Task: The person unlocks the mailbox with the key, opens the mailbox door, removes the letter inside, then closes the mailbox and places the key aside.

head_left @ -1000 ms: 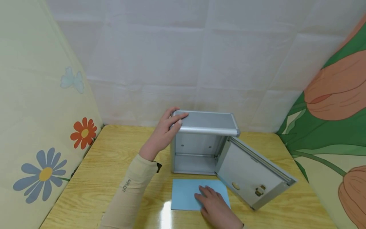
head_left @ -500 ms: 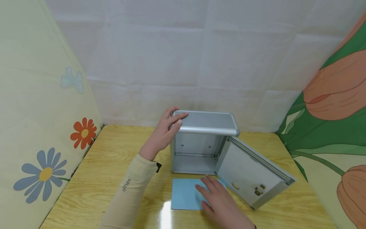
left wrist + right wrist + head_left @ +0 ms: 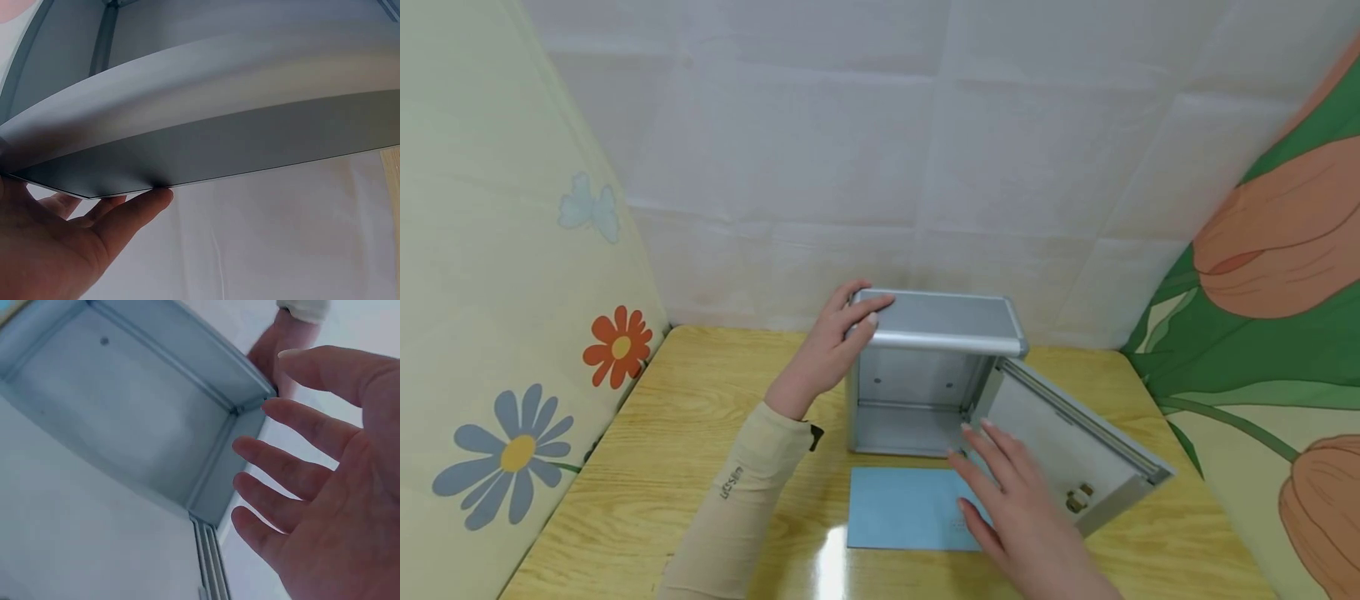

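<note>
A grey metal lock box [image 3: 936, 317] stands on the table with its hinged door [image 3: 1045, 417] swung out to the right, so the inside shows. My left hand [image 3: 823, 354] rests on the box's top left corner, fingers lying over the top; in the left wrist view that hand [image 3: 75, 244] touches the top panel's edge. A flat light blue rectangular sheet [image 3: 902, 508] lies in front of the box, faint print at its right. My right hand [image 3: 1030, 517] hovers over the sheet's right end and before the door, fingers spread; the right wrist view shows its palm [image 3: 350, 506] bare.
A brass lock [image 3: 1079, 497] sits on the door's inner face. The wooden table [image 3: 715, 383] ends at a white cloth backdrop [image 3: 790, 167]. A flowered panel [image 3: 520, 333] borders the left, a tulip-print panel [image 3: 1262, 350] the right.
My right hand has lifted off the blue sheet and moved right and up, now in front of the open door. The sheet and box stay put; my left hand has not moved.
</note>
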`<action>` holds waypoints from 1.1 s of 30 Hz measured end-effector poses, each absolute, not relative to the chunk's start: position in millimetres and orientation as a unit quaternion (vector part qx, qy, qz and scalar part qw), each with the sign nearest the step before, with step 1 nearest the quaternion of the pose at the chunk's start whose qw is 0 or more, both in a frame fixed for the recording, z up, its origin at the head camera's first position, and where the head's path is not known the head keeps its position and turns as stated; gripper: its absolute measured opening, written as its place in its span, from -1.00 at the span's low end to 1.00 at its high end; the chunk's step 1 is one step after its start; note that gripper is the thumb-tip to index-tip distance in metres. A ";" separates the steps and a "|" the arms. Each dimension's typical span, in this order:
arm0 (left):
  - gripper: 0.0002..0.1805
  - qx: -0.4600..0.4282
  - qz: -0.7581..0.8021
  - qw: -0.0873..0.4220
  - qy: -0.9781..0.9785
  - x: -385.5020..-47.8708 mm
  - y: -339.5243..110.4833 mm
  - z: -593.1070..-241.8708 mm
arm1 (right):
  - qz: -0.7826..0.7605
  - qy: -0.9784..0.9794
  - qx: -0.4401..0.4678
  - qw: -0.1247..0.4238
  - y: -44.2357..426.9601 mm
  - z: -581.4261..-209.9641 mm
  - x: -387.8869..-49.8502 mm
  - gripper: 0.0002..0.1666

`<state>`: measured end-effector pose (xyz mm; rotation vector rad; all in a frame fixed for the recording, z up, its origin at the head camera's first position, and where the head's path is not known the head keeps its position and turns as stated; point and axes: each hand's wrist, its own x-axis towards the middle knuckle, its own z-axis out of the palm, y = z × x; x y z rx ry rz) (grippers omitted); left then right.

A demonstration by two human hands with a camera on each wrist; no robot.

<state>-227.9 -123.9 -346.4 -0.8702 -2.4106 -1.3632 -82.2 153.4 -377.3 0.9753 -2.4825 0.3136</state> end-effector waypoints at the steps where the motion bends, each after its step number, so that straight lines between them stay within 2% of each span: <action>1: -0.49 -0.297 -0.466 0.118 -0.825 -227.9 -123.8 -346.2 | 0.116 -0.899 0.351 0.237 155.3 -373.9 -81.7 -0.32; 8: -0.50 -0.296 -0.465 0.116 -0.826 -227.9 -123.3 -346.0 | 0.129 -0.883 0.332 0.306 172.9 -350.3 -81.4 -0.37; 18: -0.49 -0.295 -0.466 0.116 -0.826 -227.5 -123.5 -345.8 | 0.143 -0.886 0.255 0.359 204.5 -328.9 -81.2 -0.29; 25: -0.50 -0.295 -0.469 0.115 -0.825 -228.6 -123.8 -347.1 | 0.131 -0.901 0.238 0.339 217.7 -325.9 -78.7 -0.23; 33: -0.49 -0.297 -0.469 0.115 -0.824 -229.1 -123.9 -348.0 | 0.125 -0.899 0.234 0.348 218.9 -327.2 -77.0 -0.24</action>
